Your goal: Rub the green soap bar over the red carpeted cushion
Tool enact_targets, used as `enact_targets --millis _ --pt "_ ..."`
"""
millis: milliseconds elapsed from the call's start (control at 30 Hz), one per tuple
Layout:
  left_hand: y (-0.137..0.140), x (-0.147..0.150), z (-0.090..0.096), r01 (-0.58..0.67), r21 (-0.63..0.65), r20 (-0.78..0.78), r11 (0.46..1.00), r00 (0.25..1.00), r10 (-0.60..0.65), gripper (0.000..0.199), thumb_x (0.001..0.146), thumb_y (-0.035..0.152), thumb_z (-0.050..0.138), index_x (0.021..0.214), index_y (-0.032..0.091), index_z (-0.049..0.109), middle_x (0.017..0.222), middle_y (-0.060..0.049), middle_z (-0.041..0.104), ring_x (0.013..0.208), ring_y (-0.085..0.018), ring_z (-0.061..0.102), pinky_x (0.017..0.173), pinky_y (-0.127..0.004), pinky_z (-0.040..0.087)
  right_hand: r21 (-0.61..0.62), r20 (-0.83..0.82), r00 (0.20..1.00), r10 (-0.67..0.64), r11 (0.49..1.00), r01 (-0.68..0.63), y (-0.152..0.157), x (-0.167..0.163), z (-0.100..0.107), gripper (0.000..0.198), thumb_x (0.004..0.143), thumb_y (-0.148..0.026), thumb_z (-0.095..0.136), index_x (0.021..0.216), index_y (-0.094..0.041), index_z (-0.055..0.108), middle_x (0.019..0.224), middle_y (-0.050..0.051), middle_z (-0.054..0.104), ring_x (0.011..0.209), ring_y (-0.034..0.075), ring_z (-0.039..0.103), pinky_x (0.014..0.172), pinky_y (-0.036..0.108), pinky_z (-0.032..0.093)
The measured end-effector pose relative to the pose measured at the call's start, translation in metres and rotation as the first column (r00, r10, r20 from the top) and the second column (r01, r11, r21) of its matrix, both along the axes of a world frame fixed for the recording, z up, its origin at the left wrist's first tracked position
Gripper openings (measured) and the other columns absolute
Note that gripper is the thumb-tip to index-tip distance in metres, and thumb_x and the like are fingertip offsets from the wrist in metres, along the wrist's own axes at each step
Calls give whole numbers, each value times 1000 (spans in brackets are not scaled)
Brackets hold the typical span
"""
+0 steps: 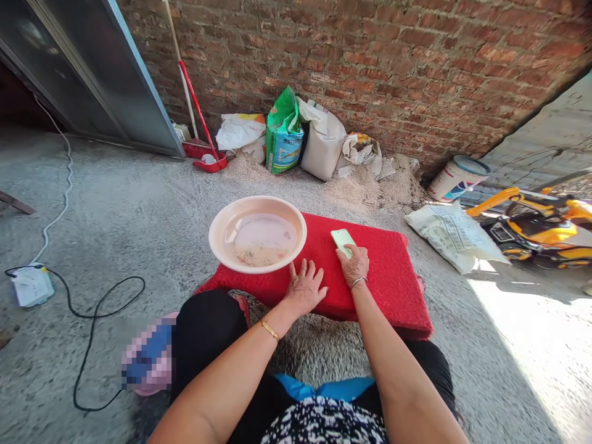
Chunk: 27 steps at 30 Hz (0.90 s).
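1. Two bare hands are reaching over the red cloth [383, 265]: the left hand [305, 288] is lying with its fingers spread apart, holding nothing, while the right hand [355, 265] is gripping a pale green phone [341, 239].

2. The phone is lying over the cloth, right of the middle, with its far end sticking out beyond the fingers. The thumb and fingers are clamping its near end; whether its whole underside is touching the cloth, I cannot tell.

3. Good handling here is probably depending on a light hold along both edges. A slick case is likely giving less friction than skin, so pressing on one corner alone is risking a slip.

4. A pale basin [217, 239] is standing at the cloth's left end, holding cloudy water [266, 231] with dark bits in it. The phone is lying well apart from its rim, and keeping that gap is, I judge, the safest habit.

5. The left fingertips are pointing toward the rim and lying just beside it; contact, if any, is not showing clearly. Resting the palm gently is better than leaning, since pulling the cloth is likely disturbing the basin too.

6. The left knee [210, 320] is sitting close to the cloth's near edge, so holding that leg quiet is probably helping the water stay level.
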<state>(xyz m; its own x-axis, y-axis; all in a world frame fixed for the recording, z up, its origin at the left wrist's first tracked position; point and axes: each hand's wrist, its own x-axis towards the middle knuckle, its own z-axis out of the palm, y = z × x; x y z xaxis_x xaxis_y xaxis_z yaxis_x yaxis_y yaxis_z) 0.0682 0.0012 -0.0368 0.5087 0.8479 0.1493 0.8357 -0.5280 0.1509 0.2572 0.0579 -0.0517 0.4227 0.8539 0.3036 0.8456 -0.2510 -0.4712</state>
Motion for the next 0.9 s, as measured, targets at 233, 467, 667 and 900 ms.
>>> enact_targets --millis 233,467,667,900 --pt "0 0 1 1 -9 -9 1000 1000 -1 56 90 52 45 136 21 49 145 -16 43 136 -38 32 108 -68 19 -36 44 999 20 999 -18 0 -2 2 38 81 -53 57 106 -26 68 100 8 53 86 20 50 77 32 36" --pt "0 1 -2 6 16 -3 1000 1000 -6 55 90 51 44 135 20 50 143 -17 44 135 -39 33 107 -68 21 -33 59 998 -10 999 11 -3 -7 7 40 80 -54 58 104 -24 67 106 10 51 94 23 47 82 36 36" --pt "0 0 -1 6 13 -10 1000 1000 -6 55 90 52 44 136 21 49 144 -16 44 135 -39 33 107 -68 20 -28 47 999 2 1000 -1 -2 -7 6 39 78 -52 60 104 -23 66 110 11 50 99 25 47 86 37 35" --pt "0 1 -3 1 31 -20 1000 1000 0 55 90 51 44 135 20 49 144 -16 43 136 -38 32 107 -68 19 4 51 998 -39 999 39 -1 -4 6 42 83 -50 54 112 -21 63 107 12 53 100 25 46 85 37 35"
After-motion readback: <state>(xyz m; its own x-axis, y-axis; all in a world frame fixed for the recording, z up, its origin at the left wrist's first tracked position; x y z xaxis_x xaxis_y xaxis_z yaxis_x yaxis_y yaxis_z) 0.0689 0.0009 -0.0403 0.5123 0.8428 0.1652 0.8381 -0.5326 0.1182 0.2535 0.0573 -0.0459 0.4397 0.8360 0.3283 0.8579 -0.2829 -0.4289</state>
